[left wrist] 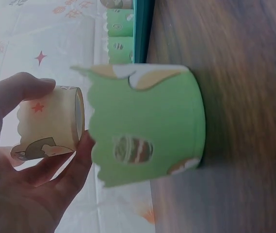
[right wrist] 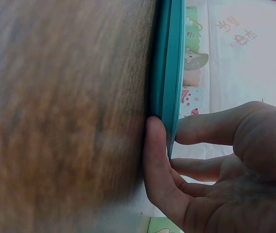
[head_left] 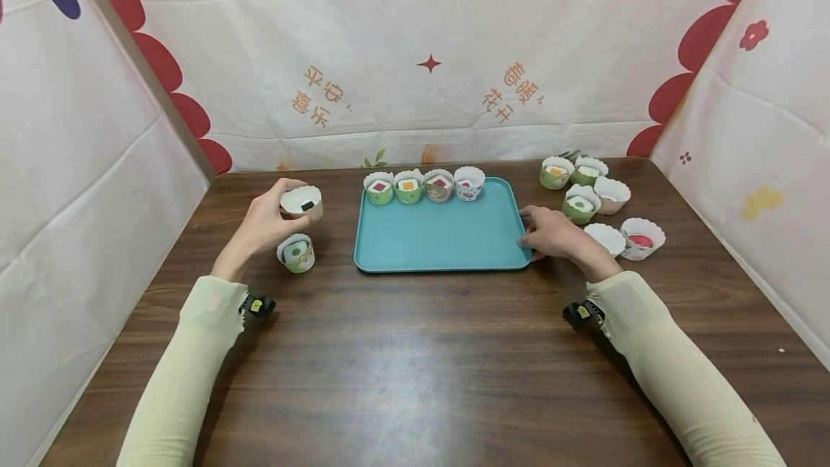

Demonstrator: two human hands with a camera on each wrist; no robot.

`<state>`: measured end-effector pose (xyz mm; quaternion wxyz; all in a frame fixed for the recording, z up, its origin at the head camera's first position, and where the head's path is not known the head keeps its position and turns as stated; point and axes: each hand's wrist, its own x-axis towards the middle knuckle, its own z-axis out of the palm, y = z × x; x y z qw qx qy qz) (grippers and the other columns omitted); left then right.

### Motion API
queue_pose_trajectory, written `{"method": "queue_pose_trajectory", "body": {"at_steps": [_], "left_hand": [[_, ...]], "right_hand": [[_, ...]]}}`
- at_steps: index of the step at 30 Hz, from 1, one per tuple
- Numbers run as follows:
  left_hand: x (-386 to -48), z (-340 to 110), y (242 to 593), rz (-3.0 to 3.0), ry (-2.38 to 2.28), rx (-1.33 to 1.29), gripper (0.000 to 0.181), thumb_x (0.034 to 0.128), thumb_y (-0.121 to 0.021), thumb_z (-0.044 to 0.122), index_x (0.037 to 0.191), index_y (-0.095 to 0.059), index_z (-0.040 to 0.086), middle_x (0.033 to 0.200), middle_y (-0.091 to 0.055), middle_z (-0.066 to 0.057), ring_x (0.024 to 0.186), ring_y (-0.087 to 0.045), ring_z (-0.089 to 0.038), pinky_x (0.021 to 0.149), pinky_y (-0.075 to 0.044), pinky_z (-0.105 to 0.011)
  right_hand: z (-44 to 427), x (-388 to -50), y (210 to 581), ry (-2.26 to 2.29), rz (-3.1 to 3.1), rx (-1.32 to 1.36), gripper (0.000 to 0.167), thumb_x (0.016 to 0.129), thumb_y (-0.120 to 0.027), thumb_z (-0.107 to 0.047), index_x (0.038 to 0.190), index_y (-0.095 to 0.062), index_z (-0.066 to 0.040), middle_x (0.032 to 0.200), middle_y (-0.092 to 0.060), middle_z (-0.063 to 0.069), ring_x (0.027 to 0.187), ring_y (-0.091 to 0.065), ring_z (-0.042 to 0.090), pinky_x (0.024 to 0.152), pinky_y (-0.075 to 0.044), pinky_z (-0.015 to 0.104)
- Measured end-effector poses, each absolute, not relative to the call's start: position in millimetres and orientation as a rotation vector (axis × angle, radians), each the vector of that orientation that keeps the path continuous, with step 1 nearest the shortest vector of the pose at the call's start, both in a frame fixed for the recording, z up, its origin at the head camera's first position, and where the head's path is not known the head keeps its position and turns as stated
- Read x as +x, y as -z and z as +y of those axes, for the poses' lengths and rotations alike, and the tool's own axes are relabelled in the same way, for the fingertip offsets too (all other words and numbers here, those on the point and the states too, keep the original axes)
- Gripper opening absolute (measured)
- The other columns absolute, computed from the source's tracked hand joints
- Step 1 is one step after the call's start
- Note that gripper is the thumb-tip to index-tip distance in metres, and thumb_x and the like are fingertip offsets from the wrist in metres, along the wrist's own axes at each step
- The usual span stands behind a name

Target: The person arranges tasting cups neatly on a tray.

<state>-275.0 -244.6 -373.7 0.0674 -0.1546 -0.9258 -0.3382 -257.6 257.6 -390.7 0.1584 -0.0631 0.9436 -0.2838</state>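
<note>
Clearly, your 2 hands are busy apart. Your left hand (head_left: 262,220) is curled round the raised cup (head_left: 300,200), thumb on 1 side and fingers on the other, spread no wider than its wall. That cup's base is off the counter (head_left: 402,352). A grip on the wall, I judge, lets the mouth face up and leaves the dark spot (head_left: 308,205) inside untouched; the thin wall would probably dent under a harder squeeze.

Just on your side of that hand stands the green cup (left wrist: 147,126), upright on the counter.

Between your hands lies the tray (head_left: 441,236). Your right hand (head_left: 551,230) pinches its near-side edge, digits brought close together on either side of the rim, likely to steady it against sliding. Whether that edge is lifted at all, you cannot tell from these views.

Farther from you than both hands' wrists, the row of 4 cups (head_left: 409,194) stands upright along the tray's far rim, side by side, perhaps so each props its neighbor. On the outer side of your right hand, level with it or farther off, 6 cups (head_left: 580,206) cluster loosely, seemingly within its easy reach.
</note>
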Motion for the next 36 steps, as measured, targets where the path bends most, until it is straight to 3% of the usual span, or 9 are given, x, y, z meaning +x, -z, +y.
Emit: {"method": "queue_pose_trajectory", "body": {"at_steps": [14,24,31,36], "left_hand": [[-283,-214,377,-2.803,1.008,-0.516,0.062,0.0910,-0.077,0.029,0.144,-0.051,0.009,0.136,-0.063,-0.016,0.103,-0.066,-0.029,0.085,-0.056,-0.040],[-287,-185,377,-2.827,0.989,-0.577,0.064,0.0930,-0.075,0.031,0.147,-0.049,0.010,0.144,-0.060,-0.015,0.089,-0.069,-0.030,0.083,-0.059,-0.044],[-295,-163,382,-2.809,1.003,-0.625,0.060,0.0917,-0.075,0.030,0.143,-0.052,0.009,0.136,-0.064,-0.014,0.096,-0.067,-0.027,0.084,-0.059,-0.043],[-300,-150,382,-2.833,1.021,-0.627,0.064,0.0928,-0.074,0.031,0.147,-0.049,0.007,0.146,-0.059,-0.015,0.102,-0.064,-0.030,0.092,-0.055,-0.048]], "right_hand": [[258,-256,392,0.818,2.689,-0.163,0.067,0.097,-0.062,-0.004,0.153,-0.031,0.014,0.103,-0.059,0.027,0.077,-0.069,0.025,0.063,-0.065,0.033],[259,-257,390,0.813,2.688,-0.156,0.066,0.098,-0.062,-0.005,0.153,-0.032,0.013,0.105,-0.059,0.028,0.078,-0.069,0.025,0.064,-0.065,0.033],[258,-258,391,0.807,2.693,-0.151,0.067,0.097,-0.062,-0.005,0.153,-0.032,0.013,0.104,-0.059,0.027,0.077,-0.070,0.024,0.063,-0.065,0.033],[257,-258,391,0.810,2.689,-0.149,0.067,0.097,-0.062,-0.005,0.154,-0.031,0.013,0.103,-0.059,0.026,0.078,-0.069,0.024,0.064,-0.065,0.032]]}}
